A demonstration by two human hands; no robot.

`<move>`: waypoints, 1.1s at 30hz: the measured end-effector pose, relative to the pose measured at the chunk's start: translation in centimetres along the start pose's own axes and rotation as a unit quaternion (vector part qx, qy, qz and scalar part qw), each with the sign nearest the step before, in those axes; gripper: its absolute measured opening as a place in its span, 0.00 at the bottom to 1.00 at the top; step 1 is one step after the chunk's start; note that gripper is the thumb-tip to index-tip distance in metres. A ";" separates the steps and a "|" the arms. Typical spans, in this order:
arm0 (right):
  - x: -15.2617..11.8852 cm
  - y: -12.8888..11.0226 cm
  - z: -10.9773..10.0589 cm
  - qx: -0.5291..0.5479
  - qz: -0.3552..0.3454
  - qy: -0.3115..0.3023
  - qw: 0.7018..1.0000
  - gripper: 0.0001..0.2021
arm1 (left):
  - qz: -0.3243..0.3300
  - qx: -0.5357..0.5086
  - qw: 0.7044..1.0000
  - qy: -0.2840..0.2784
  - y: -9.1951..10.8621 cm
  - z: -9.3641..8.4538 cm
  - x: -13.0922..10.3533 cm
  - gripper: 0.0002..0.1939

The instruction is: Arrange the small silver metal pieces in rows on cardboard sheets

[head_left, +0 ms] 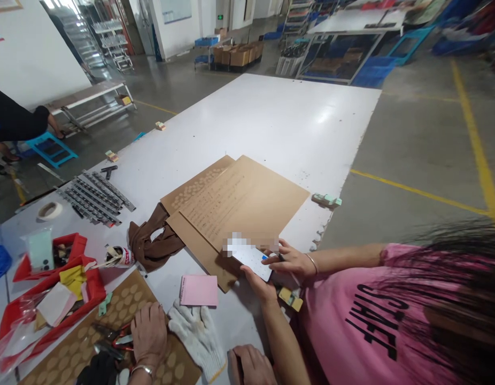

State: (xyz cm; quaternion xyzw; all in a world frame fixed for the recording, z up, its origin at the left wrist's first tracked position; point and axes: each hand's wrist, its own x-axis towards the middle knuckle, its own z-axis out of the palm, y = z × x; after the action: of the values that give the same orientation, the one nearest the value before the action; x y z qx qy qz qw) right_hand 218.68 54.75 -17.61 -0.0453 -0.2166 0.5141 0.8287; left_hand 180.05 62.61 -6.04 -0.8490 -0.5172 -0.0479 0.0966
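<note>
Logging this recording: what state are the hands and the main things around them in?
Left hand: back up
Right hand: back up, partly out of view
Spotted board: lying flat
White glove: unworn, lying flat
Pink notepad: lying flat
Phone: screen lit, in a co-worker's hands
Brown cloth: bunched up
Cardboard sheets: overlapping
Red trays: uncovered, things inside
Tape roll: lying flat
</note>
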 end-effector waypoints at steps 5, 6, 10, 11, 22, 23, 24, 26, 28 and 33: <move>-0.6 0.1 -1.0 -0.071 0.022 0.139 0.987 0.17 | 0.004 0.023 1.000 0.011 0.2 -0.1 0.0 0.19; -0.7 0.1 -0.9 -0.057 0.032 0.158 0.985 0.18 | 0.006 0.027 0.999 0.018 0.3 -0.1 0.0 0.18; -0.7 0.2 -0.2 0.011 0.053 0.183 0.982 0.17 | 0.016 0.052 0.998 0.045 0.7 -0.2 0.1 0.15; -0.6 0.1 0.1 0.014 0.051 0.187 0.981 0.16 | 0.020 0.054 0.997 0.044 0.7 -0.2 0.2 0.16; -0.7 -2.6 1.7 -0.057 0.013 0.243 0.968 0.23 | 0.013 0.015 0.999 0.034 -0.2 0.3 0.4 0.19; -0.6 -2.2 1.9 -0.044 0.023 0.247 0.968 0.21 | 0.017 0.028 0.999 0.042 -0.1 0.2 0.5 0.19; -0.4 -1.7 2.3 -0.027 0.034 0.252 0.967 0.17 | 0.024 0.042 0.998 0.047 0.0 0.1 0.5 0.19; 0.0 -1.0 3.0 0.014 0.050 0.265 0.963 0.12 | 0.044 0.066 0.996 0.047 0.0 0.0 0.6 0.20; 0.3 -0.7 3.6 0.049 0.049 0.281 0.957 0.14 | 0.058 0.089 0.993 0.046 -0.1 0.0 0.6 0.20; 0.4 -1.1 3.9 0.065 0.034 0.260 0.963 0.15 | 0.043 0.096 0.994 0.039 -0.2 0.4 0.6 0.18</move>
State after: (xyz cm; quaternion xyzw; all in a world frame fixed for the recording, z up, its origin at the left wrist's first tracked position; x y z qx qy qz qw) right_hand 218.15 54.04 -13.68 -0.1305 0.0422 0.5255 0.8397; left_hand 180.14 63.34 -6.26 -0.8547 -0.4784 -0.0271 0.1996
